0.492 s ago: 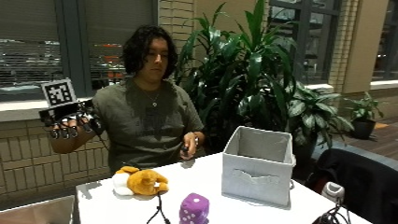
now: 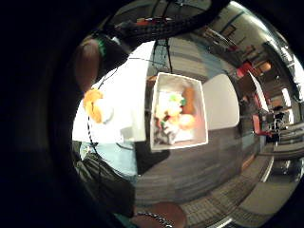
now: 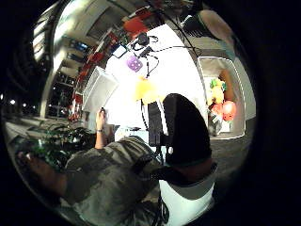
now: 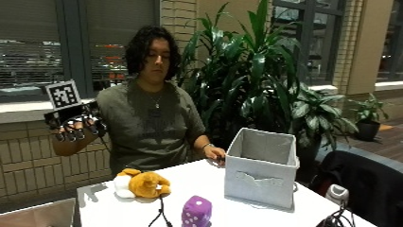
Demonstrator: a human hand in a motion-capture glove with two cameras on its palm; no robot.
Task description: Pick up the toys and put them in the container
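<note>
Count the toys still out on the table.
2: an orange and white plush near the person's side of the table, and a purple die at the front edge. More toys lie inside the container, hidden in the outside view.

From above, the grey container (image 2: 179, 112) sat open on the white table (image 2: 124, 102), several colourful toys (image 2: 173, 115) piled inside it. An orange plush toy (image 2: 95, 105) lay on the table, well apart from it.

Bench (image 4: 207, 182) bare between plush dog (image 4: 142, 183) and grey container (image 4: 261, 168); purple die (image 4: 197, 211), cables (image 4: 159, 215) at front edge; container top open.
</note>
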